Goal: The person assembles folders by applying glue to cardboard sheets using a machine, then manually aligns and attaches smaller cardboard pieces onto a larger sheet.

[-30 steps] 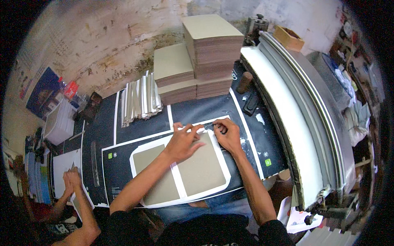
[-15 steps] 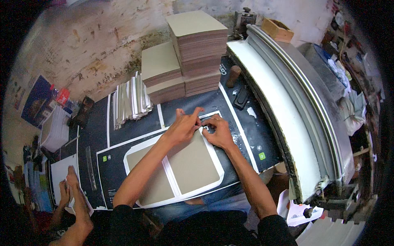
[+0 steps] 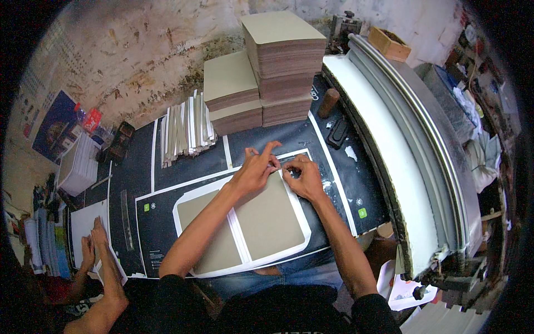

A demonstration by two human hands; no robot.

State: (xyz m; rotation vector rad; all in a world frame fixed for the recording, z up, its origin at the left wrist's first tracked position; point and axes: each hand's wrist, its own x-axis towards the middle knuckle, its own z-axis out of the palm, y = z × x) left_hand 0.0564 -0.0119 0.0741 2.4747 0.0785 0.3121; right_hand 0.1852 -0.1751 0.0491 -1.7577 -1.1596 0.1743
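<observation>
A book cover lies on the black table before me: two grey boards (image 3: pixel 268 229) and a narrow spine strip (image 3: pixel 238 238) on a white paper sheet (image 3: pixel 305 236) that shows as a border around them. At its far right corner, my left hand (image 3: pixel 255 171) pinches the paper edge between thumb and fingers, one finger raised. Close beside it, my right hand (image 3: pixel 305 178) has thumb and fingertips closed on the same corner. The exact fold under the fingertips is too small to make out. My left forearm crosses over the left board and hides part of it.
Tall stacks of grey boards (image 3: pixel 285 58) stand at the back, beside a bundle of paper strips (image 3: pixel 188 128). A large machine with a curved-looking metal roller (image 3: pixel 411 128) borders the right. A wooden handle (image 3: pixel 329 103) stands near it. Another person's hands (image 3: pixel 94 250) work over white paper at left.
The whole view has shifted slightly, so things sit a little farther right. Both my hands stay at the cover's far right corner, with only small finger movement.
</observation>
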